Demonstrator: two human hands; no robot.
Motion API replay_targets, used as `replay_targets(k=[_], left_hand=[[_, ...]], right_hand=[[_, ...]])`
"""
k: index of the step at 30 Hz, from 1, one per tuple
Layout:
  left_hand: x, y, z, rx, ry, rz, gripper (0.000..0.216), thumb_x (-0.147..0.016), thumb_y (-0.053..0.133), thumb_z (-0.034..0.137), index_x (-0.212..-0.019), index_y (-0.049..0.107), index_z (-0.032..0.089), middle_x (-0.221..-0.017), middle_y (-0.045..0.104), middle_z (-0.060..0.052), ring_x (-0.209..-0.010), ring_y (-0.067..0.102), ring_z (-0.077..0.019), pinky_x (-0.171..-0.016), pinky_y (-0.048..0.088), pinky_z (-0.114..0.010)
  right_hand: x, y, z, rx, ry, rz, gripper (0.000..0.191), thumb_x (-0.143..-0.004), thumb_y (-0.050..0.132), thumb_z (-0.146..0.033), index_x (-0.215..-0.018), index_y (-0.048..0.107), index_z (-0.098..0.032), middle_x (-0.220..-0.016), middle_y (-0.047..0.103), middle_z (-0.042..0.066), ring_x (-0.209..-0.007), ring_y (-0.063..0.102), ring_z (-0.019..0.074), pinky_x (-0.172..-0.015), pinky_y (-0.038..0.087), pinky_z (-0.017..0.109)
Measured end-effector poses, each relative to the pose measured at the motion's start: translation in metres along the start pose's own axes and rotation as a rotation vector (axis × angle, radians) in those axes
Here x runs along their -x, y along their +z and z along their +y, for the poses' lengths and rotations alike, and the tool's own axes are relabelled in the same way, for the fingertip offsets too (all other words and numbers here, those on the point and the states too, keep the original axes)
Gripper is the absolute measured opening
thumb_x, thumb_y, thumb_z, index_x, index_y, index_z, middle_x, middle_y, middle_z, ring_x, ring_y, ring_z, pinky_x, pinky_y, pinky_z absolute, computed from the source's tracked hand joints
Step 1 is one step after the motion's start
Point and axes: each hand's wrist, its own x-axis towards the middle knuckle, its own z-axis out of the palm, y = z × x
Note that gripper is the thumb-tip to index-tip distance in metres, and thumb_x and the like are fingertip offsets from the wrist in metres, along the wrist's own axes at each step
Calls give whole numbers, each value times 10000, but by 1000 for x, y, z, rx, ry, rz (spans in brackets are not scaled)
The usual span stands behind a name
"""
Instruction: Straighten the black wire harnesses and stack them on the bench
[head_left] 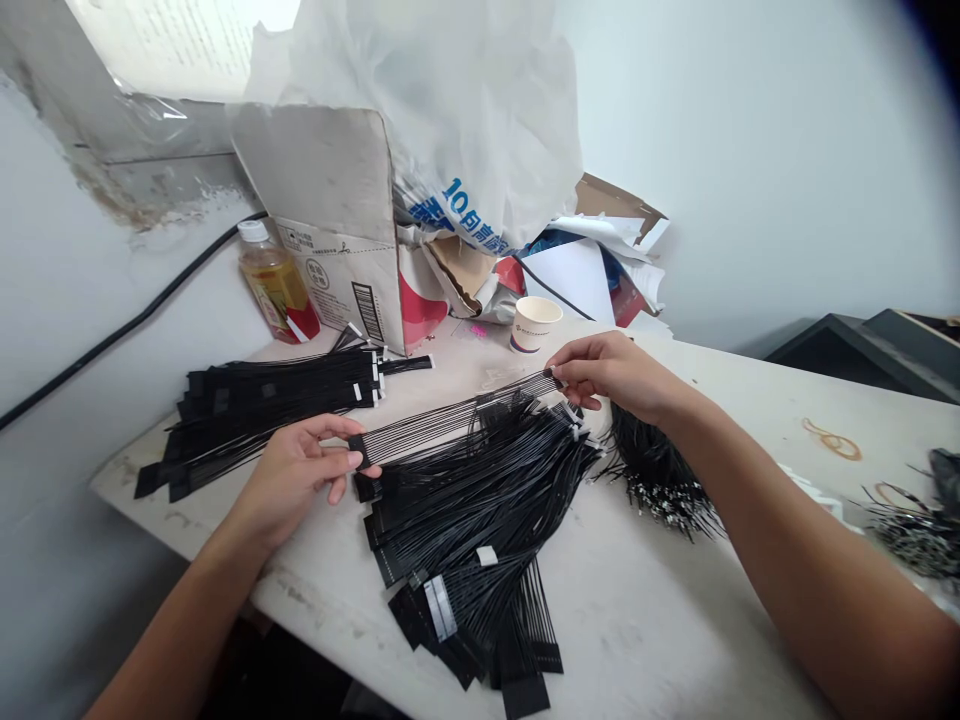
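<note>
Over the table (622,600), ribbon cable (431,423), long axis slanting away rightward

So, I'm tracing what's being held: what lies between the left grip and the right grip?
In the head view, a flat black multi-wire cable stretches from the left grip to the right grip.

White table (637,610) under both hands, front edge scuffed and stained below left hand (307,455). Plain pale wall (712,170) beyond and right of right hand (600,375). Left wall (45,250) past left hand: off-white, stained, paint flaking by a grey ledge (165,135); black cable (150,305) runs along it. Bright, washed-out patch (180,45) above ledge, faint print lines. Dark boxy unit (832,350) beyond table, far right of right hand. Light soft; under-table area too dark to read.
</note>
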Motion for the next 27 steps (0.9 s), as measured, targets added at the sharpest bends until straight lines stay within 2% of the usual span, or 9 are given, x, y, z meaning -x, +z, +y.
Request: replay_targets(k=[3, 5, 7, 10, 12, 17, 21, 24, 27], left_hand=[[7, 2, 4, -16, -18, 3, 352, -575, 918, 262, -867, 742, 173, -554, 626, 13, -606, 763, -276, -454, 441, -246], [12, 3, 7, -31, -2, 23, 347, -597, 914, 254, -893, 751, 172, -592, 603, 44, -586, 751, -234, -581, 555, -295], [16, 3, 9, -63, 21, 47, 342, -613, 908, 244, -913, 759, 175, -675, 607, 54, -544, 716, -178, -688, 602, -341], [17, -1, 10, -148, 10, 35, 337, -622, 897, 266, -910, 750, 171, -712, 627, 37, -505, 667, -154, -584, 569, -314], [16, -5, 7, -226, -40, -32, 336, -659, 873, 302, -934, 738, 162, -654, 651, 14, -486, 631, -153, -502, 512, -281], [15, -11, -2, -375, -132, -167, 301, -759, 791, 359, -979, 689, 180, -572, 607, 29, -489, 574, -149, -438, 461, -242], [21, -5, -1, -423, -114, -162, 348, -753, 774, 402, -1021, 677, 202, -722, 575, 32, -513, 586, -152, -398, 434, -246], [22, -6, 4, -519, -66, -145, 413, -781, 738, 468, -1107, 690, 218, -813, 625, 4, -560, 612, -167, -435, 444, -262], [15, -19, 11, -692, -10, -59, 421, -817, 670, 537, -1085, 723, 216, -805, 686, -13, -552, 606, -172, -543, 479, -297]], right_hand=[[0, 2, -1, 81, -17, 56, 64, -697, 722, -184, -722, 693, -133, -512, 589, 30, -411, 472, 96, -377, 318, 242], [2, 4, -3, 148, -30, 76, 68, -698, 691, -185, -737, 697, -129, -515, 589, 22, -415, 457, 86, -392, 324, 238], [4, 7, -5, 227, -32, 79, 83, -701, 670, -187, -754, 700, -130, -508, 579, 9, -432, 456, 85, -417, 339, 235], [7, 12, -9, 323, -27, 61, 106, -710, 652, -202, -773, 707, -137, -503, 558, -9, -456, 451, 86, -448, 347, 239], [8, 14, -9, 364, -54, 29, 121, -726, 649, -230, -786, 710, -145, -532, 566, -10, -478, 457, 90, -471, 357, 249], [3, 15, -1, 567, -231, -28, 150, -765, 664, -309, -765, 719, -169, -690, 669, 27, -635, 565, 131, -634, 455, 297], [4, 10, -1, 683, -264, -77, 198, -812, 652, -358, -797, 756, -190, -771, 730, 50, -709, 625, 168, -684, 482, 325], [4, 9, -9, 715, -295, -117, 239, -835, 679, -421, -831, 782, -205, -834, 753, 60, -748, 648, 185, -699, 491, 335], [-4, 27, -22, 704, -352, -72, 266, -869, 680, -438, -853, 777, -190, -852, 750, 73, -767, 655, 194, -703, 491, 336]])
